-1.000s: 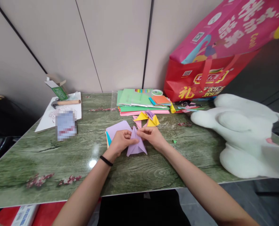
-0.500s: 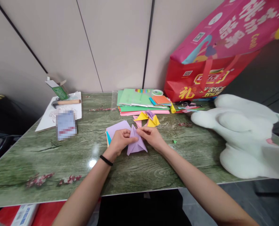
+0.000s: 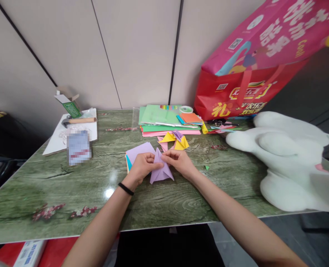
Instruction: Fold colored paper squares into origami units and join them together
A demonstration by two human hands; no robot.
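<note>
A folded purple origami paper (image 3: 162,174) with a pointed top and a wider, flared bottom is held between both hands. My left hand (image 3: 145,165) pinches its left side, the thumb lying across the front. On its upper right edge, the thumb and fingers of my right hand (image 3: 178,160) are pinched. Partly behind my left hand lies a stack of square paper (image 3: 139,150), purple on top with blue and other colours beneath. Just beyond the hands sit yellow, purple and pink folded paper pieces (image 3: 181,142).
Green and pink sheets (image 3: 160,116) lie stacked at the back, with orange squares (image 3: 190,118) on them. A white plush toy (image 3: 286,152) covers the right side, before a red bag (image 3: 222,92). A hammer (image 3: 82,120) rests on a white board (image 3: 53,142) at left.
Both hands keep their pinch on the purple paper in nearly the same pose. The whole view has shifted very slightly.
</note>
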